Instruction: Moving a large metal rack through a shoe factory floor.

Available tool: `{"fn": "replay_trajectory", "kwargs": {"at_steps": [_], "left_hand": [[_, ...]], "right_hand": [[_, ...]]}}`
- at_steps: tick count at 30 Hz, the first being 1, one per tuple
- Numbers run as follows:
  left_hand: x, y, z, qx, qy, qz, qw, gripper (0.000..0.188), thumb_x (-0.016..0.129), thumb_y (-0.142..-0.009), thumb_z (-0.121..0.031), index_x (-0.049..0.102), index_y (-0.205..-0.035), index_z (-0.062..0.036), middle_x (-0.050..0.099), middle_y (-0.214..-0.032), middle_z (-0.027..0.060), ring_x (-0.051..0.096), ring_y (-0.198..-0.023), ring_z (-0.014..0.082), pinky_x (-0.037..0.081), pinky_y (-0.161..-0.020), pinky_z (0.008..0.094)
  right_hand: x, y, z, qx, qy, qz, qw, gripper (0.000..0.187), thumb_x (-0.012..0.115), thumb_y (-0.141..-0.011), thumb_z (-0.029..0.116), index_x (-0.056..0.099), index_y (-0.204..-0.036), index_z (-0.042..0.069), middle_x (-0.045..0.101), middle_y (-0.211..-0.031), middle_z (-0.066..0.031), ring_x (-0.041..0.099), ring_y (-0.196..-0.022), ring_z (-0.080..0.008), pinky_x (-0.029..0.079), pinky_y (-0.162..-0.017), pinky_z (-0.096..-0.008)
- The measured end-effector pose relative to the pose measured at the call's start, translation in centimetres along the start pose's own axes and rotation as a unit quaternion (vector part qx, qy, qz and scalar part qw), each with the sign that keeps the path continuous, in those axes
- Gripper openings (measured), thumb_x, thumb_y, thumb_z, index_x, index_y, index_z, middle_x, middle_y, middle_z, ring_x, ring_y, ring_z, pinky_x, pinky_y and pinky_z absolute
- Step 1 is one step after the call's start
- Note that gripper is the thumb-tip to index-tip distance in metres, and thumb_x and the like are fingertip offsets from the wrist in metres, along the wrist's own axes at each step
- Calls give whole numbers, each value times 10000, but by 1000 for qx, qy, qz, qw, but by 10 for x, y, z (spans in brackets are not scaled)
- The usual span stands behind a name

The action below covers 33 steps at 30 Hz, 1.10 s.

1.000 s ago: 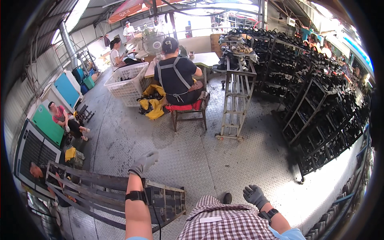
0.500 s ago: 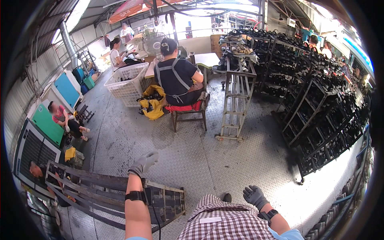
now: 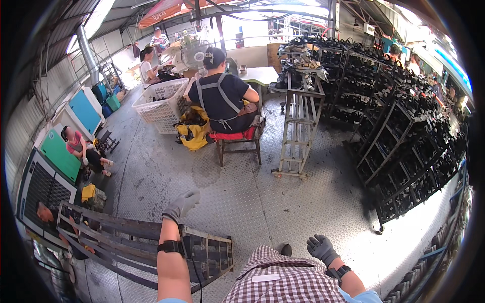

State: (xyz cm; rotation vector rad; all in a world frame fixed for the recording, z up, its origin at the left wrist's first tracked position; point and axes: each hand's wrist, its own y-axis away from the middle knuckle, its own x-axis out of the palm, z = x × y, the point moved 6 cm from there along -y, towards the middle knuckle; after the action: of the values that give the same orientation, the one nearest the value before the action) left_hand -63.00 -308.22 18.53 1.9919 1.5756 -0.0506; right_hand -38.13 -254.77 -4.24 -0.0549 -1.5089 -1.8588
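Note:
My left hand [image 3: 182,205], in a grey work glove, hangs over the floor just past the end of a dark metal rack [image 3: 208,252]. Its fingers are stretched out and nothing shows in them. A black band with a cable circles the forearm above the rack. On the other side of my checked apron [image 3: 288,283], my right hand [image 3: 322,249] is held out in a matching glove. Those fingers are a little apart, and the hand holds nothing. Bare metal floor lies under it.
Ahead, a co-worker [image 3: 224,98] sits on a wooden chair [image 3: 240,144] beside a yellow bag [image 3: 193,137] and a white basket [image 3: 160,108]. An unloaded-looking wheeled rack [image 3: 294,156] stands right of them. Dark racks with shoes [image 3: 404,151] fill the right; people sit at left.
My hands stay almost where they were. The seated co-worker's head and upper body have shifted slightly, and another seated person at the left has moved an arm.

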Motion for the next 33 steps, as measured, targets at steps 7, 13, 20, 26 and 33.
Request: {"fn": "replay_trajectory", "kwargs": {"at_steps": [7, 13, 20, 26, 33], "left_hand": [[0, -2, 0, 17, 2, -2, 1000, 537, 593, -916, -436, 563, -1297, -59, 641, -1040, 55, 578, -922, 138, 456, -815, 267], [0, -3, 2, 20, 0, -5, 1000, 515, 581, -922, -434, 576, -1275, -59, 640, -1032, 52, 583, -918, 137, 461, -814, 273], [1, 4, -6, 14, -11, 1, 1000, 504, 573, -926, -425, 578, -1267, -54, 625, -1050, 37, 581, -940, 137, 463, -829, 279], [2, 5, -7, 9, -3, 4, 1000, 502, 566, -930, -417, 573, -1277, -55, 621, -1068, 34, 579, -954, 138, 463, -837, 283], [1, 0, -3, 8, -16, 8, 1000, 501, 561, -937, -406, 566, -1285, -46, 620, -1083, 36, 585, -962, 137, 465, -836, 281]], "right_hand": [[-2, -1, 0, -4, -8, -17, 1000, 377, 470, -969, 310, 465, -1313, 156, 571, -1233, -94, 582, -1071, -299, 500, -872, -483], [-1, -2, 0, -4, -8, -10, 1000, 378, 477, -964, 309, 466, -1310, 156, 572, -1231, -96, 584, -1067, -300, 501, -872, -484], [-2, -6, -1, -3, -11, 5, 1000, 378, 480, -962, 314, 471, -1306, 158, 573, -1227, -94, 584, -1068, -301, 500, -874, -488], [-5, -8, -1, -8, -6, 5, 1000, 382, 470, -968, 327, 468, -1310, 157, 568, -1243, -99, 577, -1089, -304, 495, -881, -490], [-5, -8, -1, -4, -5, 11, 1000, 377, 474, -965, 324, 470, -1301, 154, 575, -1229, -98, 583, -1077, -305, 500, -873, -490]]}}
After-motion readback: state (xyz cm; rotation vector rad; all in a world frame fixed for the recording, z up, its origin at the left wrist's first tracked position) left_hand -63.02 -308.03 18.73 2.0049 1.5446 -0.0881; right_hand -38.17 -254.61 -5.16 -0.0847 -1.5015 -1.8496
